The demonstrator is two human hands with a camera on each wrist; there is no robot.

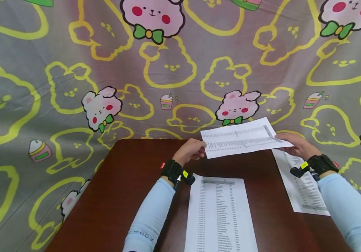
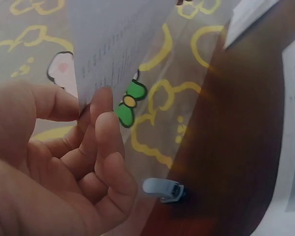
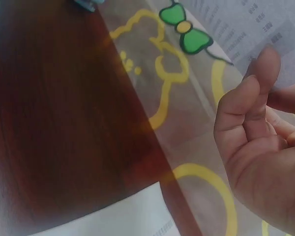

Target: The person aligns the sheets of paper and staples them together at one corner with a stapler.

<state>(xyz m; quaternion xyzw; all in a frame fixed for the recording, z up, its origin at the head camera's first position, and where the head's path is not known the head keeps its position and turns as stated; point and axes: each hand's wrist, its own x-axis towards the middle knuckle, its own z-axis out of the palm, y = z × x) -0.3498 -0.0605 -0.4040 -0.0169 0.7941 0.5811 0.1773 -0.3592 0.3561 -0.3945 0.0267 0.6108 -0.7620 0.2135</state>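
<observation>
A printed sheet of paper (image 1: 235, 140) is held up above the far part of the table, slightly bowed and tilted. My left hand (image 1: 190, 152) pinches its left edge between thumb and fingers, the other fingers curled below. At the opposite edge, my right hand (image 1: 297, 145) pinches the sheet near its corner, as the right wrist view also shows. Beneath and nearer to me lies another printed page (image 1: 219, 217), flat on the table. A third page (image 1: 303, 189) lies to the right, partly behind my right wrist.
A small light-blue object (image 2: 162, 189), kind unclear, sits near the far edge of the dark brown table (image 1: 130, 196); the raised sheet hides it in the head view. Behind the table hangs a grey curtain (image 1: 105, 77) with cartoon prints.
</observation>
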